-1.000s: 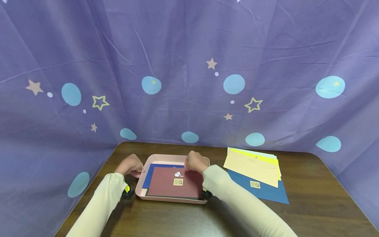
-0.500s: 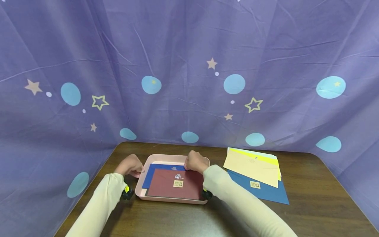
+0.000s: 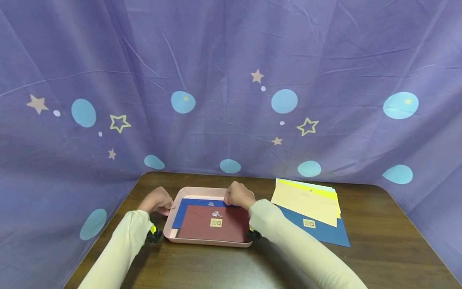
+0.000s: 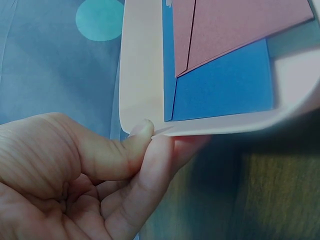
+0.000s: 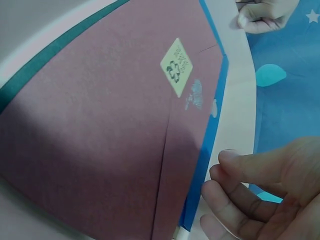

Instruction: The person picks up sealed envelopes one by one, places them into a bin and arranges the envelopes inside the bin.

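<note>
A pink tray (image 3: 196,192) on the table holds a stack of envelopes. On top lies a maroon envelope (image 3: 198,226) with a beige sticker (image 3: 216,222) and a small white print. A blue envelope (image 3: 177,220) shows beneath it at the left and back. Part of a dark green envelope (image 5: 52,61) shows under the maroon one in the right wrist view. My left hand (image 3: 159,200) pinches the tray's left rim between thumb and forefinger. Over the tray's back right side, my right hand (image 3: 239,195) has loosely bent fingers beside the blue envelope's edge, holding nothing.
Right of the tray lies a fanned pile: a cream envelope (image 3: 306,202) over a yellow one (image 3: 328,195) and a pale one, with a steel-blue envelope (image 3: 330,235) beneath. A purple patterned curtain (image 3: 216,80) hangs behind the brown wooden table (image 3: 379,233).
The maroon envelope's back edge has sunk slightly toward the front as my right hand lets go, uncovering more of the blue envelope and its print. My left hand stays on the rim.
</note>
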The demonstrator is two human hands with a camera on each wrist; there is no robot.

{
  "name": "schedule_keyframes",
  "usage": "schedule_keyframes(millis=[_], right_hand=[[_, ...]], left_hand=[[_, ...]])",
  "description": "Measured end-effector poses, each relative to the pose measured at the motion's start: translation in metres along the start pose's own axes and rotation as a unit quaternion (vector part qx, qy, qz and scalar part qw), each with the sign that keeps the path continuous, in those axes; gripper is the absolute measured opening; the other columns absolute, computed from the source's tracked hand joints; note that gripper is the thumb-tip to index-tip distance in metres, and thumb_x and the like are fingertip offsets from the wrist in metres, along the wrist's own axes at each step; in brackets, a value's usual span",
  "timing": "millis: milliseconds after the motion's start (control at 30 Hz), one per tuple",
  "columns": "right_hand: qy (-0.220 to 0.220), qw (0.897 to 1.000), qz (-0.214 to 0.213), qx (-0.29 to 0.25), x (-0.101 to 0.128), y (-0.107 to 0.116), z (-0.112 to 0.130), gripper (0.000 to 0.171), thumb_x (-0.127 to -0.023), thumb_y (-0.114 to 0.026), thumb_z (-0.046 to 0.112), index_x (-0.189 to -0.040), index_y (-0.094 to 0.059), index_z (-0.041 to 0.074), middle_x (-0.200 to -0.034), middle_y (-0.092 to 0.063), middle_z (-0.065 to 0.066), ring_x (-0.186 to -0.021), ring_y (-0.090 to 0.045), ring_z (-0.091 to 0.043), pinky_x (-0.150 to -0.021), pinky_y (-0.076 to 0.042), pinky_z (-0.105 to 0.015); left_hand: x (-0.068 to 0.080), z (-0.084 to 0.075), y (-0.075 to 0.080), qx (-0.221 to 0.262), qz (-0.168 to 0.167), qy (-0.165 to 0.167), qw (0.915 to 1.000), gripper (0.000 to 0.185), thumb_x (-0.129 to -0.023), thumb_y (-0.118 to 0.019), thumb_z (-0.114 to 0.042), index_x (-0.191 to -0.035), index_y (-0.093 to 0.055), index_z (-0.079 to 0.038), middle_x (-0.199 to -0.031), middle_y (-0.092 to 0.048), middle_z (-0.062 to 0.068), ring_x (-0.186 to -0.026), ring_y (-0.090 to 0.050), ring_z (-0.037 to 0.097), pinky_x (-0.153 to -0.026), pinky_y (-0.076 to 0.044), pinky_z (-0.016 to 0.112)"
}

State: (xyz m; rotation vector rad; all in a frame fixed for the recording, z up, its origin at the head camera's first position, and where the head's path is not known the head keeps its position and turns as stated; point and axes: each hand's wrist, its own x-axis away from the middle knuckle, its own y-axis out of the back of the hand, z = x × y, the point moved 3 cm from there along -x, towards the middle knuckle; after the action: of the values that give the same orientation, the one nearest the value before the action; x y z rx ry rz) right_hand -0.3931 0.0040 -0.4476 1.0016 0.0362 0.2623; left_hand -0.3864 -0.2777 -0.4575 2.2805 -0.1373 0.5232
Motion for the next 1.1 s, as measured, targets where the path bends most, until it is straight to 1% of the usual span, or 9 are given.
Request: schedule_keyframes(millis=[167, 267, 333, 433, 500, 700, 800, 933, 1100], right_hand=[[0.034, 0.996, 0.004, -0.088, 0.004, 0.009, -0.004, 0.009, -0.079, -0.074, -0.004, -0.076, -0.077, 0.003, -0.065, -0.068, -0.004, -0.058, -0.053, -0.011, -0.052, -0.045, -0.022], [0.055, 0.99, 0.003, -0.133, 0.006, 0.02, -0.008, 0.009, -0.078, -0.072, -0.008, -0.078, -0.077, 0.0, -0.071, -0.072, -0.008, -0.059, -0.056, -0.011, -0.054, -0.05, -0.021], [0.06, 0.986, 0.003, -0.153, 0.008, 0.03, -0.012, 0.009, -0.08, -0.072, -0.008, -0.08, -0.077, -0.001, -0.076, -0.075, -0.01, -0.062, -0.06, -0.011, -0.06, -0.059, -0.027], [0.062, 0.983, 0.001, -0.173, 0.01, 0.044, -0.02, 0.005, -0.082, -0.073, -0.006, -0.084, -0.077, -0.003, -0.079, -0.076, -0.012, -0.064, -0.064, -0.012, -0.07, -0.065, -0.038], [0.057, 0.982, -0.001, -0.182, 0.012, 0.055, -0.026, 0.005, -0.082, -0.074, -0.006, -0.086, -0.077, -0.005, -0.08, -0.076, -0.012, -0.065, -0.064, -0.012, -0.072, -0.065, -0.041], [0.05, 0.975, -0.012, -0.215, 0.022, 0.09, -0.05, 0.007, -0.086, -0.073, -0.006, -0.092, -0.074, -0.01, -0.079, -0.075, -0.014, -0.062, -0.063, -0.011, -0.06, -0.06, -0.025], [0.049, 0.973, -0.02, -0.226, 0.029, 0.108, -0.067, 0.011, -0.088, -0.072, -0.006, -0.096, -0.073, -0.012, -0.081, -0.075, -0.016, -0.063, -0.065, -0.013, -0.058, -0.057, -0.021], [0.035, 0.976, -0.03, -0.211, 0.041, 0.129, -0.095, 0.015, -0.09, -0.072, 0.0, -0.101, -0.073, -0.01, -0.082, -0.075, -0.013, -0.069, -0.068, -0.016, -0.062, -0.055, -0.023], [0.0, 0.982, -0.03, -0.186, 0.059, 0.148, -0.133, 0.02, -0.095, -0.07, 0.007, -0.108, -0.071, -0.008, -0.086, -0.075, -0.007, -0.076, -0.069, -0.016, -0.067, -0.056, -0.026]], left_hand=[[0.004, 0.0, 0.0, -0.006, -0.007, -0.006, 0.9999, 0.016, -0.084, -0.062, 0.011, -0.074, -0.055, 0.002, -0.068, -0.053, 0.006, -0.051, -0.058, 0.01, -0.052, -0.061, 0.02], [0.004, 0.0, 0.0, -0.004, -0.008, -0.008, 0.9999, 0.016, -0.084, -0.062, 0.012, -0.074, -0.055, 0.002, -0.068, -0.053, 0.005, -0.051, -0.059, 0.01, -0.052, -0.061, 0.02], [0.004, 0.0, 0.0, 0.001, -0.008, -0.007, 0.9999, 0.015, -0.083, -0.061, 0.013, -0.075, -0.055, 0.002, -0.069, -0.053, 0.006, -0.052, -0.059, 0.011, -0.053, -0.061, 0.021], [0.004, 0.0, 0.0, 0.005, -0.007, -0.006, 0.9999, 0.015, -0.083, -0.062, 0.013, -0.075, -0.054, 0.002, -0.069, -0.053, 0.006, -0.052, -0.059, 0.011, -0.053, -0.061, 0.021], [0.005, 0.0, 0.0, 0.008, -0.006, -0.006, 0.9999, 0.017, -0.084, -0.061, 0.013, -0.074, -0.054, 0.002, -0.069, -0.053, 0.006, -0.052, -0.059, 0.011, -0.054, -0.061, 0.021], [0.004, -0.001, -0.001, 0.009, -0.002, -0.009, 0.9999, 0.019, -0.084, -0.06, 0.012, -0.072, -0.052, 0.0, -0.068, -0.052, 0.005, -0.052, -0.058, 0.01, -0.054, -0.061, 0.02], [0.005, -0.001, -0.001, 0.004, -0.001, -0.013, 0.9999, 0.02, -0.085, -0.06, 0.012, -0.072, -0.052, -0.001, -0.068, -0.052, 0.004, -0.051, -0.058, 0.01, -0.053, -0.061, 0.02], [0.005, -0.001, -0.001, 0.006, -0.002, -0.016, 0.9999, 0.02, -0.084, -0.059, 0.013, -0.071, -0.052, -0.001, -0.066, -0.052, 0.004, -0.051, -0.057, 0.01, -0.052, -0.061, 0.02], [0.007, -0.001, -0.001, 0.003, -0.001, -0.015, 0.9999, 0.022, -0.084, -0.06, 0.012, -0.068, -0.053, -0.002, -0.064, -0.052, 0.002, -0.05, -0.056, 0.009, -0.051, -0.06, 0.019]])
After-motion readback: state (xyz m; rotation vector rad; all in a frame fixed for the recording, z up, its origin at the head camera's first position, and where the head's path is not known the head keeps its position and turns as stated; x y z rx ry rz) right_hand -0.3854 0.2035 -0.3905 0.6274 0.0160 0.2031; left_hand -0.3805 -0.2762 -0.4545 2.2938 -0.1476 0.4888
